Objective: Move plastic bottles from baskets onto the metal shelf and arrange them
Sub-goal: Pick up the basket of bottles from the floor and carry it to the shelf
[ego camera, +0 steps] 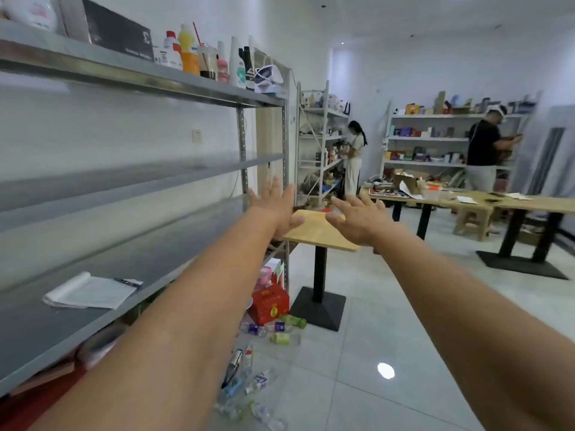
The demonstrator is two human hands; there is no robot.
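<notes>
Grey steel is filling the left of the view: the metal shelf [161, 244] is running away from the camera in several tiers, its top tier carrying a row of upright containers [199, 54] and a dark box [105, 26]. Beyond the arms a small wooden table [317, 231] is standing on a black pedestal, just past the shelf's far end. A stack of papers [90, 292] is resting on the low tier near the camera. Both arms are stretching forward at about the height of that tier. The left hand [273, 206] is hovering with fingers straight and spread, gripping nothing. The right hand [357, 219] is doing the same just beside it, palm down. Both are overlapping the table's near edge as seen from here, though I cannot tell whether either is touching it. A red box [269, 303] is sitting on the floor at the shelf's foot. The plastic bottles [281, 329] are lying on the tiles beside that box and on toward the camera, tipped on their sides, long axes pointing in mixed directions. No basket is showing in this view. The bottles are lying well below both hands and back toward the person, under and just right of the left forearm, so the left hand is looking the nearer one. The coming reach is probably calling for a drop down and a pull back, not a longer stretch forward
</notes>
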